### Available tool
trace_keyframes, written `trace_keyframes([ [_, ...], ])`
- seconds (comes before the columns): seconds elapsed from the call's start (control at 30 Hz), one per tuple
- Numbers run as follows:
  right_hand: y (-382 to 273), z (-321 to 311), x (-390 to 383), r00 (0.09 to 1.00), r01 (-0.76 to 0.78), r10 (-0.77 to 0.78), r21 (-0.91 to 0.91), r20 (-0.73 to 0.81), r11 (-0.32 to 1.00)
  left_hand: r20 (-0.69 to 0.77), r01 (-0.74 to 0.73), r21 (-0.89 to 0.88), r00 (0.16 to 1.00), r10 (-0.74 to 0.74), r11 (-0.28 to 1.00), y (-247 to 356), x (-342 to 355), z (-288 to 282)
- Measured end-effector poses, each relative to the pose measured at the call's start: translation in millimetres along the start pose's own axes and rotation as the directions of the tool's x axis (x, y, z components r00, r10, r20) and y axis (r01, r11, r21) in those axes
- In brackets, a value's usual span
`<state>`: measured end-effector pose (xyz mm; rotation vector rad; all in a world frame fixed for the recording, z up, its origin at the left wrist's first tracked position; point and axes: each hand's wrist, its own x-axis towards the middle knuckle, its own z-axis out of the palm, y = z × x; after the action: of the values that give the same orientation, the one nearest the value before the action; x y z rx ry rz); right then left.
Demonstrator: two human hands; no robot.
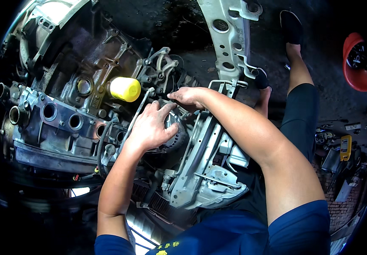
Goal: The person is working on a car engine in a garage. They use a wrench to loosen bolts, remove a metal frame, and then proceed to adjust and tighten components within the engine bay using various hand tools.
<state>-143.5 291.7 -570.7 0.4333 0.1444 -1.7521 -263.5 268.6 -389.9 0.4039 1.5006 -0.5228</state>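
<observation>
My left hand (152,127) lies palm down over a finned, round alternator-like part (175,138), with thumb and index finger spread apart. My right hand (187,97) reaches in from the right, just beyond the left one. Its fingers are bent together at a dark bracket area beside the engine; what they grip, if anything, is hidden. A yellow oil filter (126,89) sticks out of the greasy engine block (85,63) to the left of both hands. A thin metal pipe (138,111) runs past my left wrist.
A grey metal frame member (196,157) runs under my right forearm, continuing as a perforated beam (224,38) at the back. Round ports (49,111) line the engine's near side. Legs in dark shorts (299,110) show at right, near a red bowl (359,78) of small parts.
</observation>
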Motion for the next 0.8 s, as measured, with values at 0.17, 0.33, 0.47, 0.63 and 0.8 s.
trace_keyframes([
  [0.17, 14, -2, 19, 1.000, 0.029, -0.030, 0.082, 0.008, 0.996, -0.039, -0.030, -0.030, 0.999, 0.029, 0.999, 3, -1, 2],
  [0.33, 17, 1, 27, 0.998, 0.044, -0.042, 0.056, -0.042, 0.997, -0.059, -0.030, -0.028, 0.998, 0.028, 0.999, -4, -1, 7],
  [0.47, 13, 3, 17, 0.997, 0.069, -0.074, 0.192, 0.022, 0.979, -0.086, -0.025, -0.038, 0.996, 0.021, 0.999, -6, -3, 8],
  [0.63, 11, 7, 10, 0.998, 0.065, -0.063, 0.131, -0.022, 0.989, -0.112, -0.023, -0.110, 0.994, 0.010, 0.994, -10, -8, 14],
  [0.8, 12, 4, 13, 0.998, 0.053, -0.048, 0.122, -0.043, 0.991, -0.064, 0.009, -0.136, 0.998, -0.018, 0.991, -3, -5, 7],
])
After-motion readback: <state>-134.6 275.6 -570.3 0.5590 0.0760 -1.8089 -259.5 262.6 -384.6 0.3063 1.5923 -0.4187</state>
